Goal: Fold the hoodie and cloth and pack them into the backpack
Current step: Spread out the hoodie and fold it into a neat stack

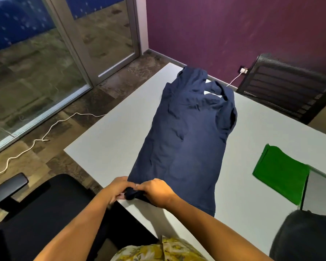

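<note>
A navy hoodie [184,136] lies lengthwise on the white table [109,140], its hood at the far end and its sides folded inward. At the near hem, by the table's corner, my left hand [117,189] and my right hand [158,191] sit side by side and grip a bunched corner of the hoodie's bottom edge. A folded green cloth [279,174] lies flat on the table to the right, apart from the hoodie. A dark rounded shape at the bottom right [305,236] may be the backpack; only part of it shows.
A grey flat item [318,193] lies against the green cloth's right side. A black office chair [45,213] stands at the near left, a mesh chair [288,87] beyond the table. A white cable [45,134] runs over the floor by the glass door.
</note>
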A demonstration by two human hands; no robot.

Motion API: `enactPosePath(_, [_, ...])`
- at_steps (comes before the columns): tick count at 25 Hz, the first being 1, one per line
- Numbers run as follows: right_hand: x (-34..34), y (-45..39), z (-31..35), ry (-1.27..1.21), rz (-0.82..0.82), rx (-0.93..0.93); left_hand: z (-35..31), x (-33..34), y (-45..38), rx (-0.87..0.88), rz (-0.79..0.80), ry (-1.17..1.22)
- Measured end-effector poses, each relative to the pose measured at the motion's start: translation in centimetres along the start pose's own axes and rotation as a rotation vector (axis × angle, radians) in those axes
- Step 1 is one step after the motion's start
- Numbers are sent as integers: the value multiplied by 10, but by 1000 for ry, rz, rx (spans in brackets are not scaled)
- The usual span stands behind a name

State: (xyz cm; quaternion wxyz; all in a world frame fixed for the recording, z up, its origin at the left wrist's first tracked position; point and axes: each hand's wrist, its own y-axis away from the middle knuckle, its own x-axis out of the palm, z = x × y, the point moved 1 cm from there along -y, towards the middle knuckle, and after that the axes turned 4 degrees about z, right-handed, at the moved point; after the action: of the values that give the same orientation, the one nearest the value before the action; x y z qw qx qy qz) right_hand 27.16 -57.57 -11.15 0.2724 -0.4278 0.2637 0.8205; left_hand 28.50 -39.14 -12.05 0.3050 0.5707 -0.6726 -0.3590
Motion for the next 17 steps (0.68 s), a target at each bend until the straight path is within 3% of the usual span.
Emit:
enactPosePath(2, [3,3,-7,65,57,38,10,-8,-8,42,-86,-132])
enactPosePath(5, [14,13,-18,138,111,69,21,-14,-13,110,-240,-102])
enactPosePath(9, [18,25,-38,-48,85,172,32,-15,-11,130,-328,-323])
enactPosePath(13, [7,25,-73,-432,-149,506,26,-26,-19,90,-285,-360])
enactPosePath(17, [-14,18,-107,-625,-392,657,-2,-30,-31,120,-272,-386])
